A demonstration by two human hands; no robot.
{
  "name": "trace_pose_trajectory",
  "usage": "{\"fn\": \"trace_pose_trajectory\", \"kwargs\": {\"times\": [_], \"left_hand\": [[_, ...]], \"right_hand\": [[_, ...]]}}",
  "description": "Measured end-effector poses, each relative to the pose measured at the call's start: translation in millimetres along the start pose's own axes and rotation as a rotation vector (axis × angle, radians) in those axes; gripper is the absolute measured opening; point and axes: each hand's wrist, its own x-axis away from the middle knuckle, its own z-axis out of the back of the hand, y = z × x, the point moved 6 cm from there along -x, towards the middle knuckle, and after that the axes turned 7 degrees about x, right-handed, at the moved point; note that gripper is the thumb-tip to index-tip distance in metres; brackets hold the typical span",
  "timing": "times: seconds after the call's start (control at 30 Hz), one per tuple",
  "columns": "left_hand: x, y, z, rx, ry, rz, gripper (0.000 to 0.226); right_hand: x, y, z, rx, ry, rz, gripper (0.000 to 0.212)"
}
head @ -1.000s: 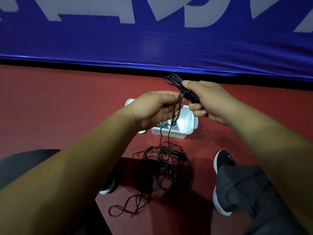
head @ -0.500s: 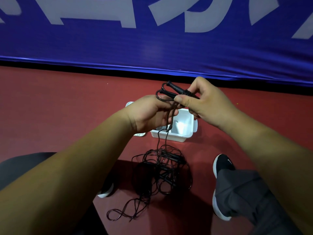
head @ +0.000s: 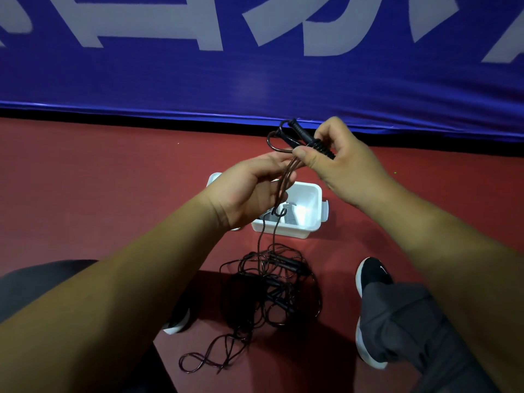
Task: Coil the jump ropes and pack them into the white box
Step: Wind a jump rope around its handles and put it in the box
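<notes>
My right hand (head: 337, 163) grips the two black handles (head: 304, 137) of a jump rope, held together and pointing up-left above the white box (head: 309, 222). Its thin dark cord (head: 283, 182) loops off the handle tips and runs down through my left hand (head: 249, 188), whose fingers curl around the strands. Below that hand the cord hangs past the box to a tangled pile of black jump ropes (head: 269, 293) on the red floor. Something grey lies inside the box, partly hidden by my left hand.
A blue banner with white lettering (head: 255, 66) stands along the far edge of the red floor. My black shoes (head: 371, 276) and grey trouser legs flank the rope pile. A white lid (head: 214, 178) shows behind the box.
My right hand has lifted the handles a little higher and to the right. The cord now runs straighter down through my left hand. The pile on the floor looks the same.
</notes>
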Motion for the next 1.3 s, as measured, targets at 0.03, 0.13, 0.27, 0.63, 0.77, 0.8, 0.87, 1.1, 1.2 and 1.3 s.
{"fn": "trace_pose_trajectory", "kwargs": {"times": [0.03, 0.13, 0.27, 0.63, 0.77, 0.8, 0.87, 1.1, 1.2, 1.3], "left_hand": [[0.6, -0.2, -1.1, 0.016, -0.017, 0.01, 0.036], [0.4, 2.4, -5.5, -0.06, -0.045, 0.025, 0.039], [-3.7, 5.1, -9.7, -0.25, -0.025, 0.018, 0.03], [3.8, 10.4, 12.4, -0.863, 0.013, 0.068, 0.021], [6.3, 5.6, 20.0, -0.922, 0.007, 0.108, 0.022], [6.8, 5.1, 22.1, -0.947, 0.012, 0.117, 0.022], [7.0, 4.5, 28.2, -1.02, 0.025, 0.131, 0.02], [1.6, 10.0, 40.7, -1.23, 0.041, 0.121, 0.017], [-1.6, 9.2, 43.1, -1.21, 0.037, 0.112, 0.013], [-2.7, 17.7, 43.3, -1.252, 0.052, 0.044, 0.007]], "right_hand": [[-1.1, 2.5, 0.2, -0.016, -0.002, -0.021, 0.042], [-4.6, 12.8, 0.7, -0.148, -0.018, -0.124, 0.04], [-5.1, 25.3, -2.9, -0.234, -0.048, -0.292, 0.04], [11.1, 20.3, -26.7, -0.568, -0.219, -0.492, 0.042], [12.2, 12.6, -29.9, -0.563, -0.286, -0.465, 0.038], [12.8, 11.1, -31.1, -0.568, -0.304, -0.466, 0.034], [14.9, 7.2, -33.8, -0.581, -0.351, -0.473, 0.029], [24.7, -3.9, -42.8, -0.604, -0.565, -0.441, 0.032], [31.3, -7.9, -45.1, -0.586, -0.707, -0.42, 0.023], [39.7, -8.4, -49.1, -0.56, -0.829, -0.425, 0.022]]}}
